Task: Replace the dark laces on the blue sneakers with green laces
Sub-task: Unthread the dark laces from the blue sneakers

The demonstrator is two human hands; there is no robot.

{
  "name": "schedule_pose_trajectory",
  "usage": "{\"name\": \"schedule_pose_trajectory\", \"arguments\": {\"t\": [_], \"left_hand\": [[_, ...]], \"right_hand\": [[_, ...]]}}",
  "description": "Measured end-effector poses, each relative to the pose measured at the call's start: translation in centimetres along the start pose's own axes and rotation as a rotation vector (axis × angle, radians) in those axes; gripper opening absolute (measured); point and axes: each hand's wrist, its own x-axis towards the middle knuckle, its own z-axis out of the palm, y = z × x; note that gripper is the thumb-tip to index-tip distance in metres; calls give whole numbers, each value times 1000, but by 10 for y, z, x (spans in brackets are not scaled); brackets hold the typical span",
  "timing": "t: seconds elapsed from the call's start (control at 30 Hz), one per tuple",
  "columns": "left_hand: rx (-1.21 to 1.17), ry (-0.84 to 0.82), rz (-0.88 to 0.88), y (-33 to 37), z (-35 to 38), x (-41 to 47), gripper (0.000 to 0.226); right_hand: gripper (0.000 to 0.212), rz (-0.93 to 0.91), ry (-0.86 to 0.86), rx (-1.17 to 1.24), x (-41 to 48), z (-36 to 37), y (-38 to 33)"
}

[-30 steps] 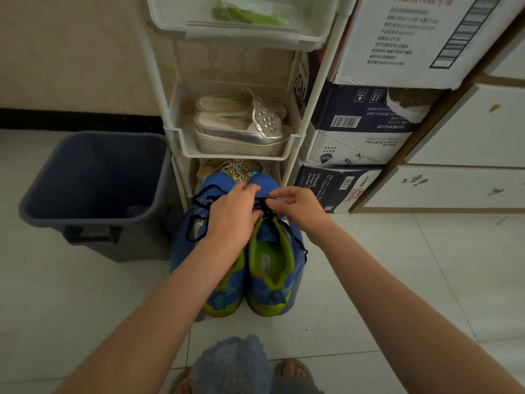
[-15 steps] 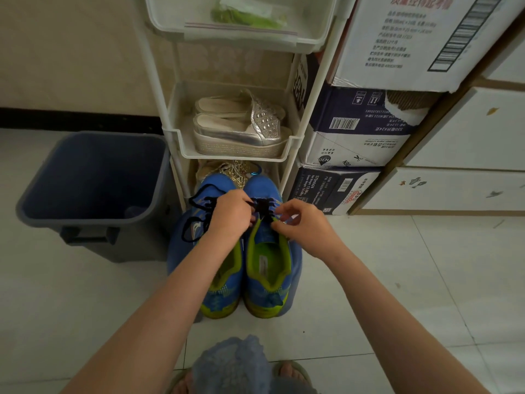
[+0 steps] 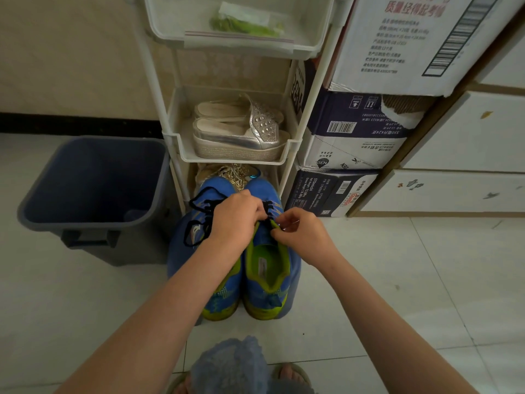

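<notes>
**Both hands on the dark lace, green laces in their bag on the rack**

- Landmark: white shelf rack (image 3: 227, 161).
- Blue sneakers (image 3: 267, 268): side by side on the floor (image 3: 397, 280), directly in front of the rack. Toes are at its bottom tier, heels point away from it.
- Dark lace (image 3: 266, 207): threaded at the throat of the sneaker on the rack's right side.
- The other sneaker's lace hangs in loose black loops (image 3: 196, 220) over its upper, on the rack's left side.
- Left hand (image 3: 235, 217): fingers curled tight, gripping the dark lace at the throat of the right-side sneaker. Its forearm crosses over the other sneaker.
- Right hand (image 3: 301, 231): narrow pinch, fingertips (image 3: 279, 227) together on the lace at the green tongue edge. The exact strand is too small to make out.
- Green laces (image 3: 247, 25): in a clear zip bag lying in the rack's top tray, well apart from both hands.
- Silver platform shoes (image 3: 241, 137): on the rack's middle tier.
- Grey bin (image 3: 85, 223): on the floor just left of the rack.
- Stacked cardboard boxes (image 3: 355, 132): just right of the rack.
</notes>
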Motion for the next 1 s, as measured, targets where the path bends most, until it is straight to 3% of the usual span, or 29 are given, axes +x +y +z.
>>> {"name": "schedule_pose_trajectory", "arguments": {"t": [0.07,0.23,0.27,0.33,0.4,0.47,0.57,0.7,0.8,0.93,1.0], "left_hand": [[-24,23,-45,-7,-1,1,24],[-464,225,-352,-33,-20,-3,27],[-419,306,-343,-32,-22,-6,25],[-258,412,-166,-23,-23,-10,24],[-219,334,65,-9,-19,-8,25],[-41,129,195,3,-9,-5,26],[140,-36,157,5,1,-4,30],[86,21,88,6,5,-2,22],[-186,212,5,-2,6,-5,13],[-964,458,-387,-23,-9,-9,10],[-913,475,-433,-26,-17,-12,11]], "right_hand": [[19,21,10,36,-2,0,1],[21,-4,79,50,-5,6,1],[24,-3,97,64,-6,6,1],[27,4,132,76,-8,7,0],[23,14,137,61,-9,8,0],[19,30,113,56,-8,8,0],[18,49,87,76,-7,7,0],[19,57,84,79,-7,8,0],[22,63,96,102,-9,6,1],[22,75,101,116,-11,7,2],[21,77,110,129,-11,8,1]]}}
